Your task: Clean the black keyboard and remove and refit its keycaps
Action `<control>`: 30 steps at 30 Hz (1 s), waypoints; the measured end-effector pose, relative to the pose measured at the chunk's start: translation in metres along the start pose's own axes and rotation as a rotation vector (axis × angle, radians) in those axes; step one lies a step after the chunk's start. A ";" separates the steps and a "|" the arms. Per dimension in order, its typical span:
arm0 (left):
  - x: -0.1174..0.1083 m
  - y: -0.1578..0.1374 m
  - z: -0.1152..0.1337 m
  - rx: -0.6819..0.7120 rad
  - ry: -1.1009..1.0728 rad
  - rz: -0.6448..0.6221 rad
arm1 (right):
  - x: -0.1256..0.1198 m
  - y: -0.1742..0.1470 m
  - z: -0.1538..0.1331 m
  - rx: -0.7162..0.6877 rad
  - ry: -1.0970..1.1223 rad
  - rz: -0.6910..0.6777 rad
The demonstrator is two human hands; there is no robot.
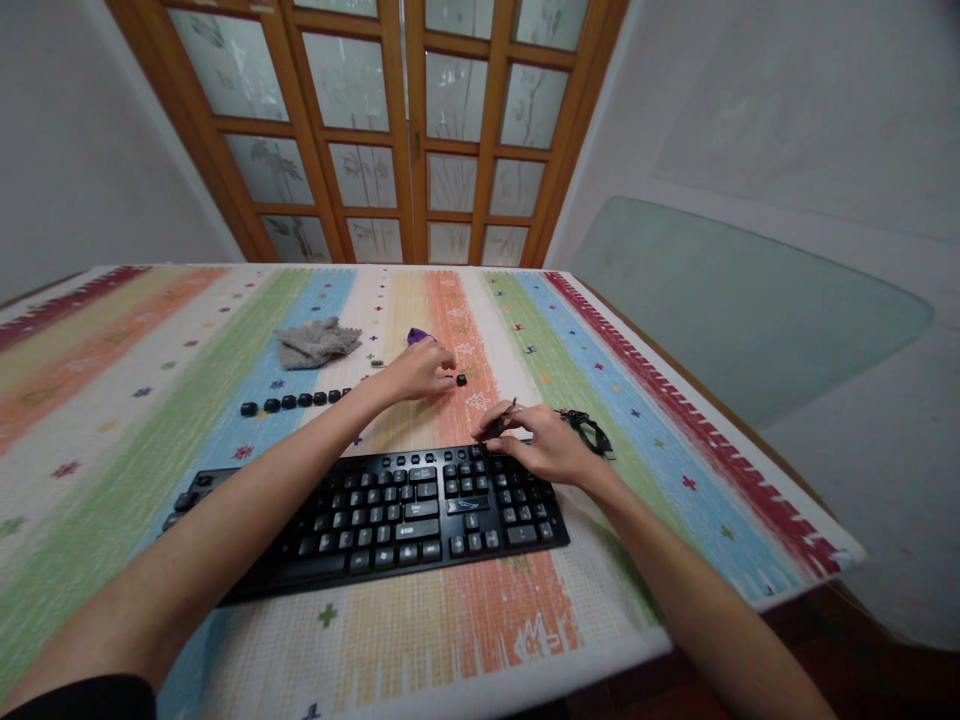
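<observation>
A black keyboard (439,528) lies across the near part of the table, partly covered by my left forearm. My left hand (421,372) reaches past its back edge, fingers curved and slightly apart, right beside a loose black keycap (461,380) on the cloth. More black keycaps (289,402) stand in a row to the left, the row's right part hidden behind that arm. At the keyboard's back edge my right hand (546,442) pinches a small dark tool (493,429), whose exact kind I cannot make out.
A crumpled grey cloth (318,343) lies beyond the keycap row. A small purple item (417,337) shows behind my left hand. The coiled black cable (589,430) rests right of my right hand. A striped tablecloth (637,380) covers the table; wooden glazed doors (409,150) stand behind.
</observation>
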State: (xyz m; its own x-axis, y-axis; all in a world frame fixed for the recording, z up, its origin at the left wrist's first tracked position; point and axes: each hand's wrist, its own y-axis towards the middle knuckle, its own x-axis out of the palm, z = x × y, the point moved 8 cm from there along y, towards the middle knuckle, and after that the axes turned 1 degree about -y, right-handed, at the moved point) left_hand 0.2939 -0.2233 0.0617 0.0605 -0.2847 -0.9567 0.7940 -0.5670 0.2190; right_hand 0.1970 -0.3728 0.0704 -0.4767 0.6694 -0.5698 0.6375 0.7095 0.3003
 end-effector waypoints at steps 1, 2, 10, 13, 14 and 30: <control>-0.005 -0.003 0.003 -0.003 -0.033 0.027 | 0.001 0.000 0.000 0.000 0.004 0.006; -0.009 -0.007 0.007 -0.009 -0.068 0.049 | 0.001 0.000 0.001 0.002 0.007 0.011; -0.011 -0.050 0.057 0.018 -0.351 -0.137 | 0.006 -0.001 0.007 0.049 0.007 0.067; -0.007 -0.067 0.075 0.018 -0.399 -0.241 | 0.011 -0.001 0.005 0.046 -0.063 0.055; -0.006 -0.071 0.079 0.022 -0.402 -0.262 | 0.012 -0.001 0.003 0.041 -0.093 0.044; -0.004 -0.090 0.088 0.030 -0.312 -0.224 | 0.001 -0.007 -0.006 -0.010 -0.241 -0.106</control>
State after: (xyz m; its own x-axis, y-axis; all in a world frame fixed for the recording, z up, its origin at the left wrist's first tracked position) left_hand 0.1684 -0.2392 0.0625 -0.3034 -0.3704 -0.8779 0.7486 -0.6627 0.0209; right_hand 0.1885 -0.3760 0.0727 -0.3817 0.5205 -0.7638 0.5851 0.7758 0.2363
